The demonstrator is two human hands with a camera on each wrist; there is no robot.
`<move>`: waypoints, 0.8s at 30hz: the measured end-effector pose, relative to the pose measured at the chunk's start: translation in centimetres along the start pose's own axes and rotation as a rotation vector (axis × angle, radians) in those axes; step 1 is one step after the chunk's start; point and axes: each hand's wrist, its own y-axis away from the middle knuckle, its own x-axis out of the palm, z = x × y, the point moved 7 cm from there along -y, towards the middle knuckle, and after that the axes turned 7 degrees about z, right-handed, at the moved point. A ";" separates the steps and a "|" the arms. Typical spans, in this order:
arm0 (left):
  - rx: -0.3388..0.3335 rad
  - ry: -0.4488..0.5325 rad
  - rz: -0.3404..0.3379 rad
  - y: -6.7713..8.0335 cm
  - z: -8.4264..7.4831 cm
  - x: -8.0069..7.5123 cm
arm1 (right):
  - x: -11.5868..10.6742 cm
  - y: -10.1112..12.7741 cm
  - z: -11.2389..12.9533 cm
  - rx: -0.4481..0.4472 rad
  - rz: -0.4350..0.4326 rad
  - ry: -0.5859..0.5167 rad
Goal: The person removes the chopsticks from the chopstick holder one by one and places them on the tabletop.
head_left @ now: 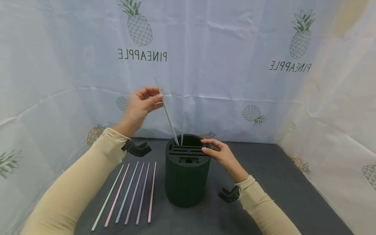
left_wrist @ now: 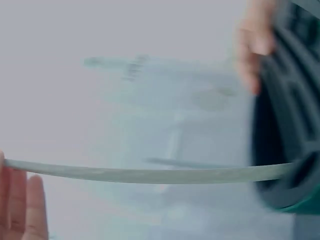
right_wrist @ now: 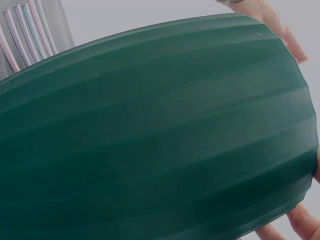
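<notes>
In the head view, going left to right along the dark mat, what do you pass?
Six straws lying side by side → green holder → right hand resting on the holder's rim. Above the mat, the left hand pinches a grey straw whose lower end is in the holder.

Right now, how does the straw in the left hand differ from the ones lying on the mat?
The held straw is pale grey-green, tilted steeply, its lower end in the green holder, pinched by the left hand. The six straws on the mat lie flat, side by side, untouched, several pink, blue or purple. All are long, thin and straight.
</notes>
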 end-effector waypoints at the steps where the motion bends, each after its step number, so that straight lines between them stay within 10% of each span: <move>1: 0.044 0.053 -0.020 0.0 -1.1 -0.5 | 0.0 0.0 0.0 -0.001 0.000 0.002; 6: 0.190 0.221 -0.130 0.8 -5.5 -3.7 | 0.0 0.0 0.0 -0.004 0.003 0.004; 11: 0.184 0.255 -0.211 2.7 -6.8 -8.3 | 0.1 0.0 0.0 -0.004 0.007 0.003; 24: -0.158 0.059 -0.327 10.8 0.1 -20.6 | 0.0 0.1 0.1 0.002 0.003 0.011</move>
